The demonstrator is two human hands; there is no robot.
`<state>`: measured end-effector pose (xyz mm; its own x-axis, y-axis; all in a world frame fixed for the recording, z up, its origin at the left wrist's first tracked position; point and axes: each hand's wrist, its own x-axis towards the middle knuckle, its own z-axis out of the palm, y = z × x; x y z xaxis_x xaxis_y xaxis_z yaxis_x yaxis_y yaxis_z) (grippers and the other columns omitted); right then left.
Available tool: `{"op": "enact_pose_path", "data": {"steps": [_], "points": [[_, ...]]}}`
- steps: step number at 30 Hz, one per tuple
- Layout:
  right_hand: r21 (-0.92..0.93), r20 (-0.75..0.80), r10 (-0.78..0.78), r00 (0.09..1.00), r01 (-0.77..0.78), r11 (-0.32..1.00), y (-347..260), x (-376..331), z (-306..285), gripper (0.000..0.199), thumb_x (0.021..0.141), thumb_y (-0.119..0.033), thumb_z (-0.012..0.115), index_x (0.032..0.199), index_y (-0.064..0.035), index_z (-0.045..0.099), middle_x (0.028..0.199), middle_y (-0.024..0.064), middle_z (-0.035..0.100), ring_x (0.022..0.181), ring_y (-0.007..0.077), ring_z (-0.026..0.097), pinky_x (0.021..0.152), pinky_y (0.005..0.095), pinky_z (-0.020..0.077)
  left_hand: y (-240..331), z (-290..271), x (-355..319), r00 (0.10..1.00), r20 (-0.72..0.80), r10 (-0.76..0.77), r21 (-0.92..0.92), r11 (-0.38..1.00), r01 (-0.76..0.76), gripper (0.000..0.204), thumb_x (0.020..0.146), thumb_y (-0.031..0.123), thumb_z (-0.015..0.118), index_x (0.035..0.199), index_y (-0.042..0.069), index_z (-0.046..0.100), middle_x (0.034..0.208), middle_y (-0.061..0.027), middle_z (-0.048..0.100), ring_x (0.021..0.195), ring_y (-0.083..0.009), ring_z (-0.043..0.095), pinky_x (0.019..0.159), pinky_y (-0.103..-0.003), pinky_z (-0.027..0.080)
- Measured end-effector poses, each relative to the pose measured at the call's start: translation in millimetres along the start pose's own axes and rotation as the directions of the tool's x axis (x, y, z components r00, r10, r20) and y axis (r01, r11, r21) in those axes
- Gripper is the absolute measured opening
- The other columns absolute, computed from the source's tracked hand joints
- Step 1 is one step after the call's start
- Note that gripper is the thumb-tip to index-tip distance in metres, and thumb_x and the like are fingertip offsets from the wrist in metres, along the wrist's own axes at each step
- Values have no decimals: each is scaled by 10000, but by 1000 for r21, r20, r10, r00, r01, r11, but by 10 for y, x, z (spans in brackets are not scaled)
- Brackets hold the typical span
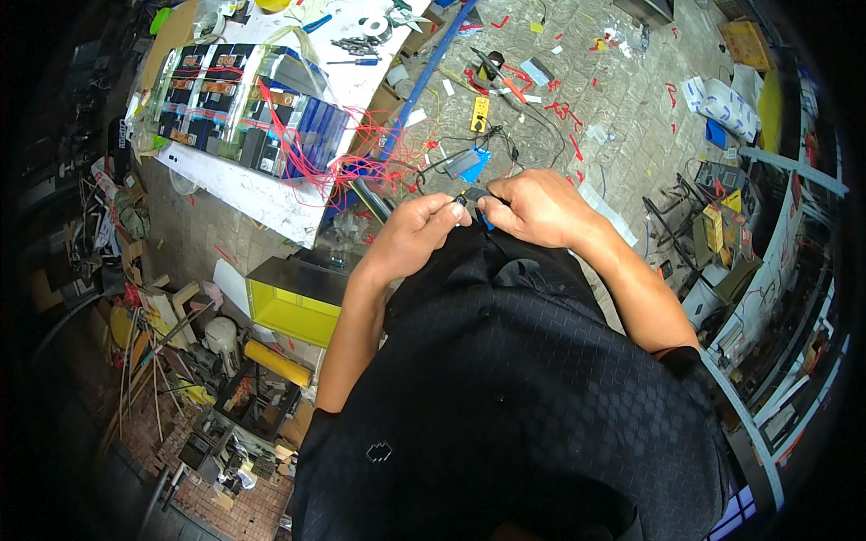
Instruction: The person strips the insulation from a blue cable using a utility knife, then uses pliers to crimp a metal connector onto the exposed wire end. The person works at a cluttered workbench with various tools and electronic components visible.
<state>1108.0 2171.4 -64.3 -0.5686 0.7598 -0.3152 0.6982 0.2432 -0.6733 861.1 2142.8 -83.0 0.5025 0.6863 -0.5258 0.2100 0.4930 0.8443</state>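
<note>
Dark piece (473, 194): held in front of the black shirt (505, 388), in the small gap between left hand (419, 231) and right hand (544, 209), too small to name more closely. Pinched on one side by left thumb and forefinger; met on the other by curled right fingers, cannot tell just how gripped. Well apart, toward upper left: battery pack (216, 106) with red wires (314, 174) on a white desk (361, 79).
</note>
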Motion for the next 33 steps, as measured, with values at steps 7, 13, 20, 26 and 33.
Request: {"op": "enact_pose_path", "data": {"steps": [7,13,20,26,33], "points": [[-10,19,32,999,-32,999,24,-10,6,386,968,-380,586,835,-29,678,741,235,655,744,478,646,670,579,493,12,12,14,1000,-11,-15,42,999,16,288,1086,277,560,1006,35,694,681,71,458,600,-37,403,544,-248,334],[-37,52,54,997,-52,998,-14,-25,-80,408,951,-412,578,819,-42,689,761,233,677,778,473,667,720,577,523,28,16,27,1000,0,2,66,998,-2,276,1079,257,567,1006,28,703,712,66,482,630,-39,418,563,-248,348],[-10,93,27,995,-27,1000,32,-25,-121,405,945,-404,575,791,-41,671,761,225,678,775,465,668,711,568,523,26,10,40,999,29,30,92,995,-33,271,1076,252,574,1003,26,703,726,62,496,644,-39,427,576,-248,363],[-77,69,47,996,-41,996,-32,-23,-115,416,952,-408,567,794,-37,665,764,231,675,775,466,668,712,556,528,13,8,38,1000,14,15,83,996,-16,270,1074,252,576,1005,25,705,731,60,507,648,-38,437,580,-245,368],[220,162,-6,987,-30,975,221,13,35,430,1004,-392,549,792,-29,638,663,176,650,615,373,667,615,466,538,40,1,40,999,29,34,107,994,-37,265,1070,250,583,1022,22,710,749,57,529,656,-40,446,587,-250,379]]}}
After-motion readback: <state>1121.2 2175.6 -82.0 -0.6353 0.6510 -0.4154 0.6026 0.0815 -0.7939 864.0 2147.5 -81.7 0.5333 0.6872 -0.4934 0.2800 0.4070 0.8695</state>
